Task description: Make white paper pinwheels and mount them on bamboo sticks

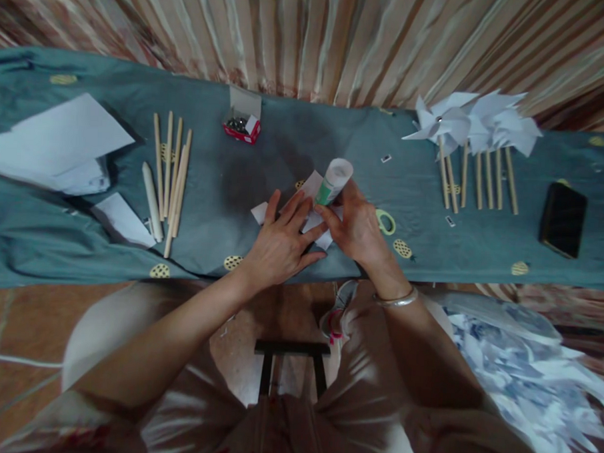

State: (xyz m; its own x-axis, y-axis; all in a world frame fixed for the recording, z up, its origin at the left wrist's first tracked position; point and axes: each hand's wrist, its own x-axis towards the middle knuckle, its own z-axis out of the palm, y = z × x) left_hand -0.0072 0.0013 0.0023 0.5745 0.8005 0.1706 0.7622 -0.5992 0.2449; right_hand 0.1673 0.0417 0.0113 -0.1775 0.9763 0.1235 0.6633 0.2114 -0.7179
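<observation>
In the head view, the table (202,212) is seen with its near edge running just below the hands. Near that edge, around mid-length, the left hand (278,249) is laid flat with fingers spread, closed around nothing, and white paper (312,185) is pressed beneath it. Just to its right, a white-and-green tube (335,178) is grasped low down by the right hand (357,225). The tube is placed over the paper, on the thumb side of the right hand and beyond the left fingertips. Its long axis is pointed from the paper towards the far edge, slightly rightwards; whether it is upright or tilted cannot be told. The tube is nearer to the right hand, by which it is held. A yellow-green ring handle (386,221) is seen just beside that hand. On the tube's green band, no brand can be read. Farther off, near the far edge and left of the hands, an open red box (242,127) is placed, its print too small to read; towards the far right corner, paper pinwheels (474,124) on sticks are laid.
</observation>
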